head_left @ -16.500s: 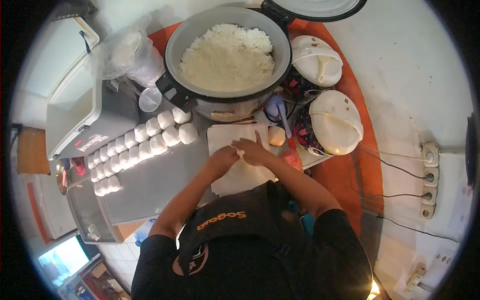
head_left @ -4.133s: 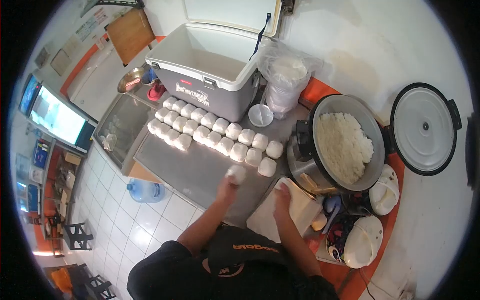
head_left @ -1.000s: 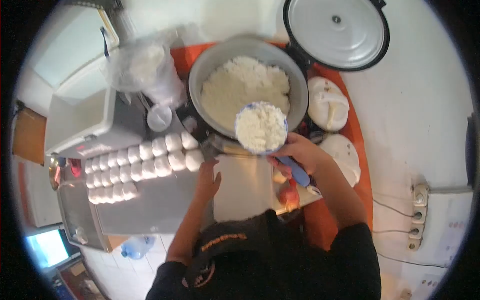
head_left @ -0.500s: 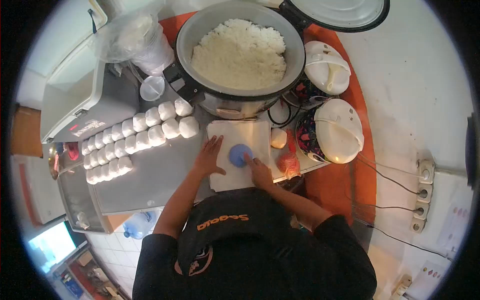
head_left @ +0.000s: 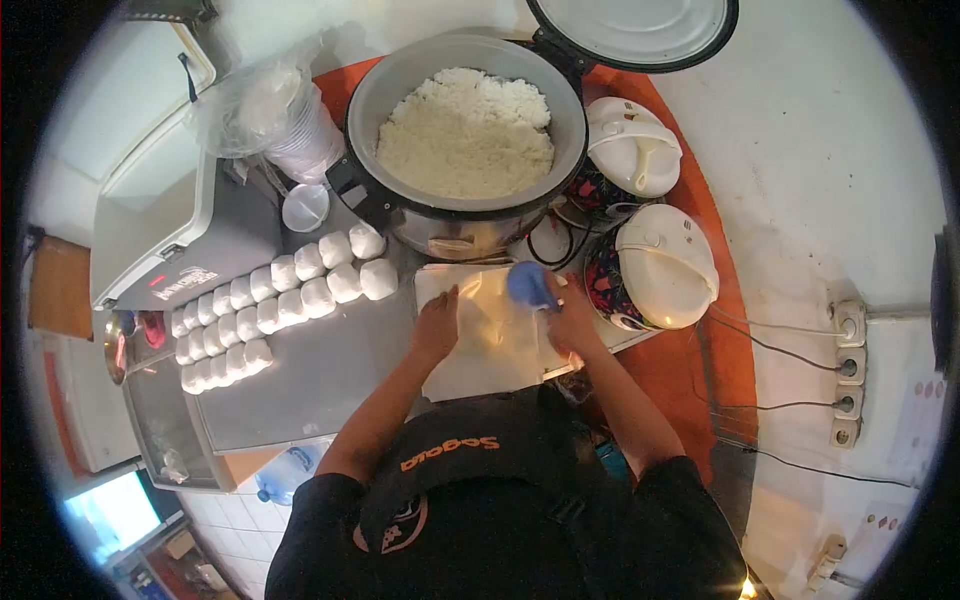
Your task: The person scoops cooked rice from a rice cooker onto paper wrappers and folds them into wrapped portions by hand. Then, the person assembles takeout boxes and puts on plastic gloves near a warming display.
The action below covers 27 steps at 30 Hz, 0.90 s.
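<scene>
My left hand (head_left: 436, 325) is closed at the left edge of a stack of pale paper sheets (head_left: 455, 375), its fingers together on the paper. In my right hand (head_left: 572, 318) is a blue scoop (head_left: 528, 286), over the stack's upper right corner. Glare lies on the creased top sheet, and I cannot make out whether any rice is on it. Beyond the stack stands a large open cooker (head_left: 465, 225) holding white rice (head_left: 465, 135). White wrapped bundles (head_left: 345, 282) sit in rows to the left.
Two lidded pots (head_left: 665, 265) stand right of the cooker, whose raised lid (head_left: 640, 25) is behind. At the left are an open cooler box (head_left: 215, 235), bagged plastic cups (head_left: 300, 140) and a clear cup (head_left: 305, 208). Sockets (head_left: 850, 366) line the right wall.
The scoop, heaped with rice a second ago, then face down on the paper, has moved right and up with my right hand. My left hand's spread fingers have come together.
</scene>
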Each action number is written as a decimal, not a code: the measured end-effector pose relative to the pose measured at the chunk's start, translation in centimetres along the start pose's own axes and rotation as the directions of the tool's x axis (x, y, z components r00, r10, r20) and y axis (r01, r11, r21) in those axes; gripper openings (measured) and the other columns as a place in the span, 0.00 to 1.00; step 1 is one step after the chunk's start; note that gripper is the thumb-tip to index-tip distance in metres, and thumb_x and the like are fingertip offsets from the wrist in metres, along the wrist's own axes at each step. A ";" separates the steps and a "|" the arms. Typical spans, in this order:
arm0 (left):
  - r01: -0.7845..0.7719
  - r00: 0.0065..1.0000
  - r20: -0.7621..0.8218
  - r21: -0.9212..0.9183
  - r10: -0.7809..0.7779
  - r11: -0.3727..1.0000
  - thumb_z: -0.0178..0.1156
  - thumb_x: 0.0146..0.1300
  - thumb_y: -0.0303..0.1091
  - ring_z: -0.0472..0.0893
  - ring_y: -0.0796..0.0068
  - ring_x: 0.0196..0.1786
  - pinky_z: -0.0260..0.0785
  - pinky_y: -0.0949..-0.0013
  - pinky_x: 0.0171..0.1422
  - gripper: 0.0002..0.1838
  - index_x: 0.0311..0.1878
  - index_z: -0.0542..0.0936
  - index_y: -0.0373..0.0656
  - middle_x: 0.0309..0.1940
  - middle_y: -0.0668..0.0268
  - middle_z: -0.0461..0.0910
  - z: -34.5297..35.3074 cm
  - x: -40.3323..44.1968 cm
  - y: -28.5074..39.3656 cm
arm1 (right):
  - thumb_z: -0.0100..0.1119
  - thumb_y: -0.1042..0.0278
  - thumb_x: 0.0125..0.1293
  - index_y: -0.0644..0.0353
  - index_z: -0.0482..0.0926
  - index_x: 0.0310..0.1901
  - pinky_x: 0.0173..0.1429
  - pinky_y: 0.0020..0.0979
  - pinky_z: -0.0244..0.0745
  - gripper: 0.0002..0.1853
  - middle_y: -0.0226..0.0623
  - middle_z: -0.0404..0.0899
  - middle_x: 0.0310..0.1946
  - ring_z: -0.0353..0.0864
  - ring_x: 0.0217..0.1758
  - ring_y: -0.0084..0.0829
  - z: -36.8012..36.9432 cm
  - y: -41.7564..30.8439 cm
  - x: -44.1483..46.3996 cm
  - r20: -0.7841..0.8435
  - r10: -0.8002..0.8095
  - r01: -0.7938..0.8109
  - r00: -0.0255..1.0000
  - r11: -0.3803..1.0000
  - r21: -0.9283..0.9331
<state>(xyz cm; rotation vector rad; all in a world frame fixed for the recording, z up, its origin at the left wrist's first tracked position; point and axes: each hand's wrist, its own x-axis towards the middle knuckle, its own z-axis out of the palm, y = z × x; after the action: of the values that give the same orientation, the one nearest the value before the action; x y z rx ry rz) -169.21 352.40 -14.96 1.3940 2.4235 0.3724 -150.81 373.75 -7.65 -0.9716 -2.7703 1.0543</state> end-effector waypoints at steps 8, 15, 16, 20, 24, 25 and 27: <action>-0.042 0.990 -0.142 -0.139 0.022 0.989 0.65 0.56 0.32 0.77 0.54 0.52 0.70 0.52 0.54 0.21 0.54 0.77 0.42 0.47 0.57 0.81 1.3 6.4 -1.1 | 0.56 0.83 0.49 0.62 0.69 0.68 0.61 0.48 0.72 0.38 0.65 0.72 0.54 0.75 0.57 0.59 0.2 3.9 8.2 -0.231 0.049 -0.077 0.972 0.991 -0.114; 0.006 0.999 0.040 -0.279 0.005 0.960 0.62 0.58 0.32 0.79 0.57 0.53 0.72 0.54 0.54 0.11 0.44 0.79 0.41 0.42 0.55 0.83 -1.9 6.3 -0.5 | 0.60 0.79 0.48 0.64 0.77 0.55 0.54 0.49 0.73 0.27 0.54 0.78 0.43 0.77 0.49 0.57 4.4 7.2 11.3 -0.529 -0.112 0.092 0.841 0.994 -0.064; 0.002 1.000 0.025 -0.342 0.006 0.940 0.61 0.58 0.31 0.79 0.58 0.52 0.73 0.54 0.54 0.10 0.43 0.80 0.41 0.43 0.55 0.83 -2.0 5.4 -0.3 | 0.60 0.80 0.48 0.62 0.78 0.53 0.54 0.48 0.73 0.25 0.53 0.78 0.43 0.77 0.49 0.55 3.1 4.1 10.5 -0.575 -0.097 0.074 0.813 0.995 -0.064; -0.193 0.981 -0.044 -0.322 0.189 0.927 0.58 0.59 0.28 0.80 0.57 0.52 0.74 0.53 0.54 0.12 0.46 0.80 0.41 0.47 0.56 0.82 -2.9 1.6 0.5 | 0.60 0.78 0.50 0.57 0.79 0.53 0.65 0.50 0.64 0.24 0.45 0.79 0.51 0.74 0.57 0.50 4.1 -3.9 6.7 -0.401 -0.299 0.301 0.866 0.952 -0.062; -0.348 0.923 0.181 0.005 0.341 0.938 0.57 0.58 0.27 0.79 0.58 0.54 0.74 0.55 0.56 0.16 0.51 0.80 0.44 0.53 0.58 0.80 -2.1 -1.8 1.1 | 0.55 0.74 0.57 0.52 0.64 0.72 0.77 0.68 0.32 0.37 0.40 0.57 0.75 0.50 0.79 0.48 8.4 -5.7 0.9 0.317 -0.337 0.423 0.886 0.869 -0.257; -0.380 0.919 0.117 0.006 0.377 0.925 0.57 0.58 0.27 0.79 0.59 0.55 0.74 0.55 0.56 0.17 0.52 0.81 0.44 0.54 0.58 0.79 -1.0 -2.8 0.8 | 0.55 0.74 0.58 0.50 0.59 0.75 0.76 0.72 0.30 0.40 0.38 0.51 0.78 0.46 0.81 0.50 9.7 -5.0 -0.1 0.420 -0.240 0.390 0.875 0.865 -0.317; -0.355 0.933 -0.028 0.091 0.359 0.930 0.57 0.58 0.27 0.78 0.60 0.55 0.74 0.56 0.55 0.17 0.52 0.81 0.45 0.55 0.59 0.79 -0.3 -3.7 0.6 | 0.56 0.74 0.59 0.48 0.53 0.78 0.74 0.76 0.27 0.43 0.35 0.44 0.81 0.40 0.82 0.52 11.1 -3.9 -2.1 0.483 -0.161 0.374 0.861 0.844 -0.385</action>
<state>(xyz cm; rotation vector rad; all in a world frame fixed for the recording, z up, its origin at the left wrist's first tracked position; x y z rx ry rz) -167.16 349.45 -13.91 1.8904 2.2352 0.3920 -153.77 363.72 -13.47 -0.3349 -3.5001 0.6224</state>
